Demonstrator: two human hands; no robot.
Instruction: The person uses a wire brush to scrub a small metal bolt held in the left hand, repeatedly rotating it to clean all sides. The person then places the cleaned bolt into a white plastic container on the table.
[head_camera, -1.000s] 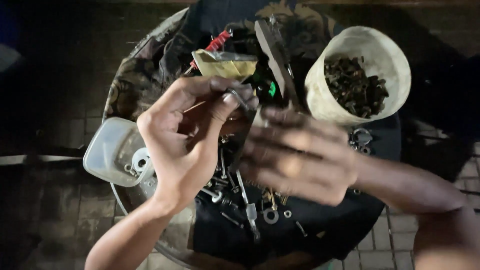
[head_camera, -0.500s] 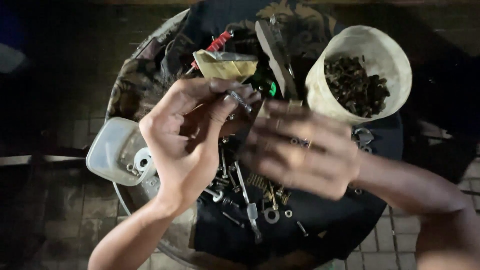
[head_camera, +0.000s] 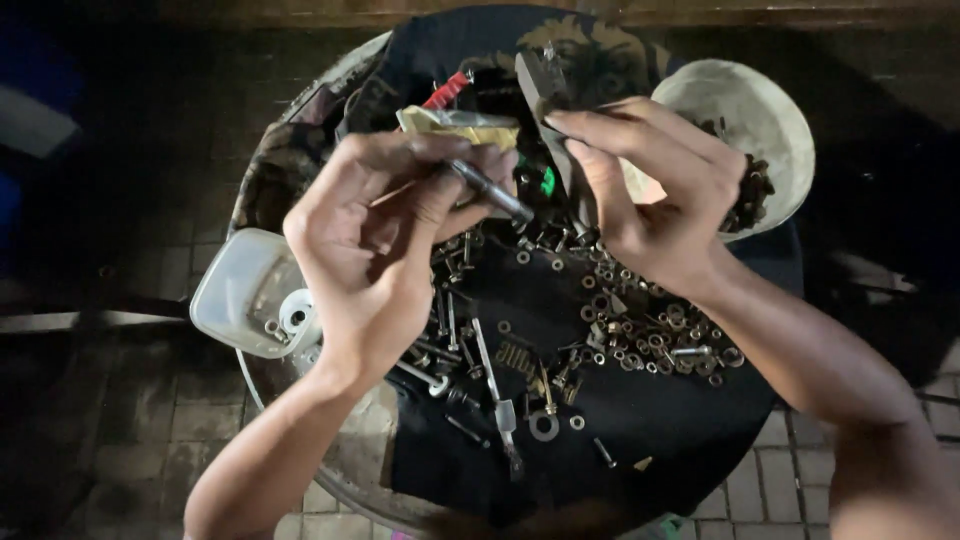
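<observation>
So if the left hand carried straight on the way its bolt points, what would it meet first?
The left hand holds a bolt aimed right and slightly down. First in line looks to be the right hand, near its thumb; depth is unclear, so it might pass underneath.

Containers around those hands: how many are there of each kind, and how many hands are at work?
Round pale plastic tub of dark metal scrap: 1
Clear rectangular plastic box holding a few small parts: 1
Round tray draped in black cloth, strewn with nuts, washers and bolts: 1
Hands: 2, the left hand pinching a grey metal bolt, the right hand beside it
Total: 5
</observation>
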